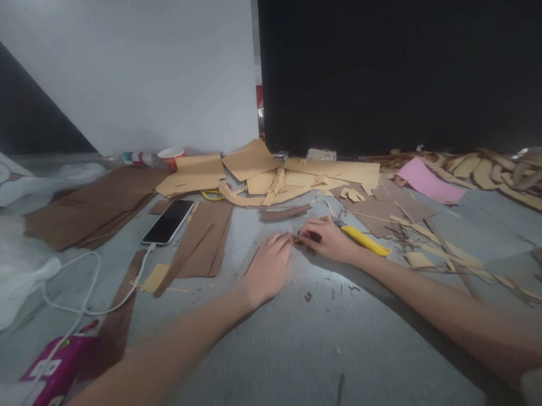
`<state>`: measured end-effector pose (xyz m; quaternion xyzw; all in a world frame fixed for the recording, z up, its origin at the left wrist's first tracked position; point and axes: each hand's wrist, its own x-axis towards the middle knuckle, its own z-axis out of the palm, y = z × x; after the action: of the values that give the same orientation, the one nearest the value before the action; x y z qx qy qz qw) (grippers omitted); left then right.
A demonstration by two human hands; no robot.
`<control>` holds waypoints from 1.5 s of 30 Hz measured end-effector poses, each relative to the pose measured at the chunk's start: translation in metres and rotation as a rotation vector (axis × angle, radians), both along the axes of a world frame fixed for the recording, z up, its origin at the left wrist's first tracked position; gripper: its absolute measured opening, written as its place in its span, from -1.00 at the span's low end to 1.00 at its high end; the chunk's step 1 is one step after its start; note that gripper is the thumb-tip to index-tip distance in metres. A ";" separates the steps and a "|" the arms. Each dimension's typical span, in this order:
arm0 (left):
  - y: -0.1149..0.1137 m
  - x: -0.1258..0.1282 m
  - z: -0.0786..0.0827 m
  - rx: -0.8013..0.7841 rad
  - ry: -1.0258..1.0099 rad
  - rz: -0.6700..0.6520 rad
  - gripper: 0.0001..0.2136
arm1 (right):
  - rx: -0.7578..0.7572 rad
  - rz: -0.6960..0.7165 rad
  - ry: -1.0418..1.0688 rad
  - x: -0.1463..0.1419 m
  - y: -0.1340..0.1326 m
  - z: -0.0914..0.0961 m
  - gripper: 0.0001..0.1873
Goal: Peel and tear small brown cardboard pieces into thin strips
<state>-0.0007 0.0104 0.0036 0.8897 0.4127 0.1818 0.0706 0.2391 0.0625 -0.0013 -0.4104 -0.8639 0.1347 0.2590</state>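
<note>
My left hand (271, 267) rests low over the table, its fingers bent together and their tips at a small dark brown piece (315, 237). Facing it, my right hand (328, 239) is closed in a pinch on that piece, which looks like card or leather and is mostly hidden by fingers. What lies under my left fingertips cannot be made out. Just beyond the hands is a curved brown strip (285, 213). A tool with a yellow handle (365, 240) lies beside my right wrist, its front end partly hidden.
Brown sheets (203, 241) and a phone (168, 223) on a white cable (98, 280) lie left. Tan sheets (251, 159) and a paper cup (170, 156) stand along the back. Thin offcuts (450, 253) and a pink sheet (430, 181) spread right. A magenta box (59, 370) sits front left.
</note>
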 end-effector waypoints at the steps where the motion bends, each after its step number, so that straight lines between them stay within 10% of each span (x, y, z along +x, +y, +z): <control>1: 0.000 0.000 0.000 0.002 0.002 -0.003 -0.52 | -0.028 -0.018 0.005 0.000 0.001 0.000 -0.76; 14: -0.001 0.001 0.005 0.010 0.024 -0.056 -0.46 | -0.172 -0.138 0.031 -0.005 0.001 0.001 -0.77; 37: -0.001 0.002 0.007 -0.021 0.038 -0.030 -0.50 | 0.065 -0.299 -0.126 -0.013 -0.016 -0.008 -0.67; 45: -0.003 0.000 0.007 -0.025 0.067 -0.032 -0.51 | -0.106 -0.380 -0.123 -0.018 -0.017 0.000 -0.60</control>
<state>-0.0011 0.0072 0.0105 0.9009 0.4028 0.1454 0.0707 0.2211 0.0459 -0.0014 -0.5866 -0.7768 0.1033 0.2045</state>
